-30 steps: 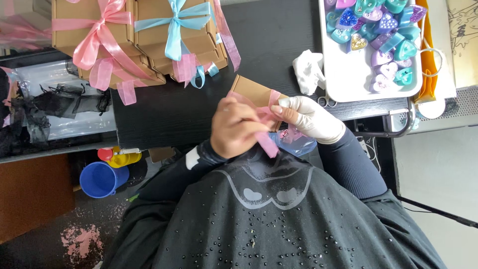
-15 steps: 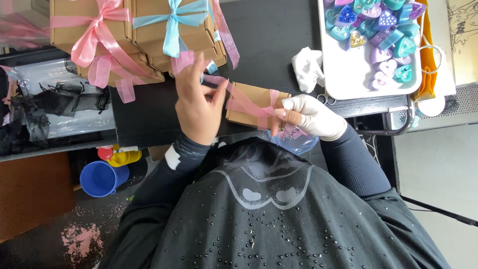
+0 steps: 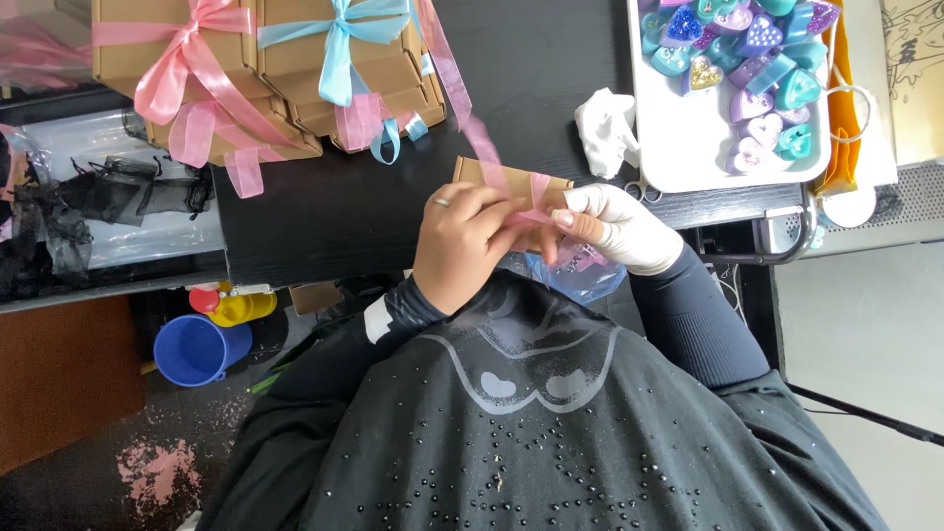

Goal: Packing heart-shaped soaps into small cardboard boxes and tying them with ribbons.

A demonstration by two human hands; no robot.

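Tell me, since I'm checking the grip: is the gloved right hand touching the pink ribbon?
Touching. The head view shows the right hand in its white glove pinching the pink ribbon against the small brown box.

A craft gift-packing workbench: ribbon-tied cardboard boxes point(image 3: 265, 69), a white tray point(image 3: 728, 162) of heart-shaped resin pieces.

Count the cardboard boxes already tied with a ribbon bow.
2 show bows: a pink-bowed box at the table's top left and a blue-bowed box beside it. Boxes stacked beneath may be tied too.
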